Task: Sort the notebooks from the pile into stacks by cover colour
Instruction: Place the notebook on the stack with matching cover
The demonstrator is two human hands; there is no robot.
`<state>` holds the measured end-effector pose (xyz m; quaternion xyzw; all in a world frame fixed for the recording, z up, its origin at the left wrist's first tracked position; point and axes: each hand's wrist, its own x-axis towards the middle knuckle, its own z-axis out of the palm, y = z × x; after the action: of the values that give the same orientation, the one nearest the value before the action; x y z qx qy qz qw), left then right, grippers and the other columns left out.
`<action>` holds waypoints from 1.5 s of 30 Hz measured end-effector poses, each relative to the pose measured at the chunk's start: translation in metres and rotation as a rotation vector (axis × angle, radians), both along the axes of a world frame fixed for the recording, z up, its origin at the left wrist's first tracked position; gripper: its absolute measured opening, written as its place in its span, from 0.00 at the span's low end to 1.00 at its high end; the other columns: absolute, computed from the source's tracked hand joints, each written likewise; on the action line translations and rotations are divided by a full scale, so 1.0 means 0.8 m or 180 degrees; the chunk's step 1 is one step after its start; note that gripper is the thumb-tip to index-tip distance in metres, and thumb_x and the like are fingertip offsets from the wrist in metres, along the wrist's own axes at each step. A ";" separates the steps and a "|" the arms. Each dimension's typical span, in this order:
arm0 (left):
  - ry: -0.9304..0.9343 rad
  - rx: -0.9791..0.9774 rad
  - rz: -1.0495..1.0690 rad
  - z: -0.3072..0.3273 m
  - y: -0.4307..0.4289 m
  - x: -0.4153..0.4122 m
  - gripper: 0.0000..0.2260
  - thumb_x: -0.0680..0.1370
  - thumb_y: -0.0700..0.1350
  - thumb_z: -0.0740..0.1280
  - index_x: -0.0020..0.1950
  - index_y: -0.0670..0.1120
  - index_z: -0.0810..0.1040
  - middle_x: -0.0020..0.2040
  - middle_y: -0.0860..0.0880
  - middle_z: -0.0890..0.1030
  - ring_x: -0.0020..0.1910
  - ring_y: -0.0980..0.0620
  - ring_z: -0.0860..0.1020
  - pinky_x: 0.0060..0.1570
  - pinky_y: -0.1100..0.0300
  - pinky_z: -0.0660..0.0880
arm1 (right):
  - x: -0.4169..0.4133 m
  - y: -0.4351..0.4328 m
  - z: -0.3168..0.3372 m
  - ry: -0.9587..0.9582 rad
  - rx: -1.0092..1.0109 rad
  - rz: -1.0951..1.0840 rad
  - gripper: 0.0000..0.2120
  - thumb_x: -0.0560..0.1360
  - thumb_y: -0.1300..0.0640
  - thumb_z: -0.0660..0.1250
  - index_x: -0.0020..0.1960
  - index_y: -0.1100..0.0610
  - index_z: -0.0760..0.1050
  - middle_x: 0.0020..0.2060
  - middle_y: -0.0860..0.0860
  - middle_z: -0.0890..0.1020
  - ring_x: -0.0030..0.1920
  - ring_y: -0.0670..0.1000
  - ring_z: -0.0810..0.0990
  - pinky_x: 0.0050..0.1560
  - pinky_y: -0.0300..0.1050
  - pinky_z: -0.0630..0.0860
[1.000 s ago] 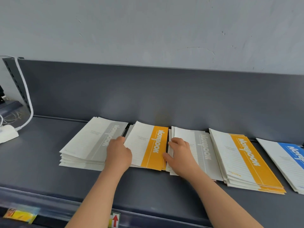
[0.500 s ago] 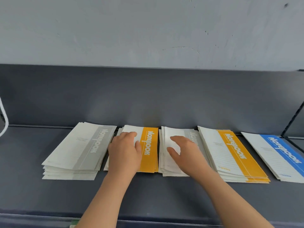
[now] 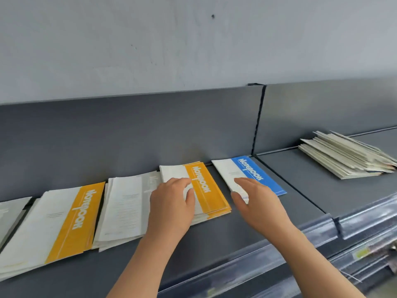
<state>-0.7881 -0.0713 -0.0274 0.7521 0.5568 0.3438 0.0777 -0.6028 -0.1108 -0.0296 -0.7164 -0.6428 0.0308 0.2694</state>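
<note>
Notebook stacks lie in a row on a dark grey shelf (image 3: 214,237). From the left: the edge of a grey stack (image 3: 10,211), an orange stack (image 3: 64,222), a grey stack (image 3: 126,209), a second orange stack (image 3: 206,186) and a blue notebook (image 3: 251,171). My left hand (image 3: 171,207) rests flat on the second orange stack, fingers spread. Over the near end of the blue notebook is my right hand (image 3: 257,203), open, thumb at the notebook's edge. A mixed pile (image 3: 345,155) sits on the neighbouring shelf section to the right.
A vertical divider seam (image 3: 257,119) splits the back panel. A shelf joint (image 3: 290,186) runs forward beside the blue notebook. Clear price rails (image 3: 268,263) line the front edge. A pale wall rises behind.
The view has swung right. My left hand left the first orange stack for the second one. My right hand went from the grey stack to the blue notebook.
</note>
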 end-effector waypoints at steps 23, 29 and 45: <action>-0.0043 -0.0102 -0.0834 0.007 0.009 0.461 0.14 0.80 0.48 0.60 0.64 0.49 0.76 0.55 0.52 0.80 0.55 0.51 0.74 0.54 0.58 0.70 | 0.460 -0.059 -0.003 -0.0013 0.0027 -0.0987 0.19 0.79 0.49 0.60 0.69 0.51 0.70 0.66 0.46 0.74 0.66 0.48 0.72 0.62 0.43 0.69; 0.0053 -0.0054 -0.1106 0.014 0.040 0.530 0.11 0.79 0.45 0.59 0.56 0.46 0.78 0.49 0.51 0.80 0.51 0.50 0.74 0.49 0.57 0.72 | 0.519 -0.035 0.002 0.0123 -0.0012 -0.1259 0.19 0.79 0.49 0.59 0.68 0.50 0.71 0.66 0.46 0.74 0.63 0.50 0.74 0.59 0.44 0.70; -0.0038 -0.0245 -0.0998 0.004 0.097 0.731 0.10 0.79 0.46 0.58 0.38 0.46 0.70 0.35 0.45 0.79 0.38 0.48 0.77 0.41 0.49 0.75 | 0.737 0.059 -0.034 0.0590 -0.0589 -0.0911 0.14 0.79 0.52 0.55 0.41 0.58 0.73 0.37 0.51 0.77 0.42 0.56 0.75 0.43 0.48 0.71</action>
<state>-0.2033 0.0066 -0.0242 0.8242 0.4448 0.3104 0.1625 -0.0134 -0.0639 -0.0570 -0.8163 -0.5012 0.1170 0.2621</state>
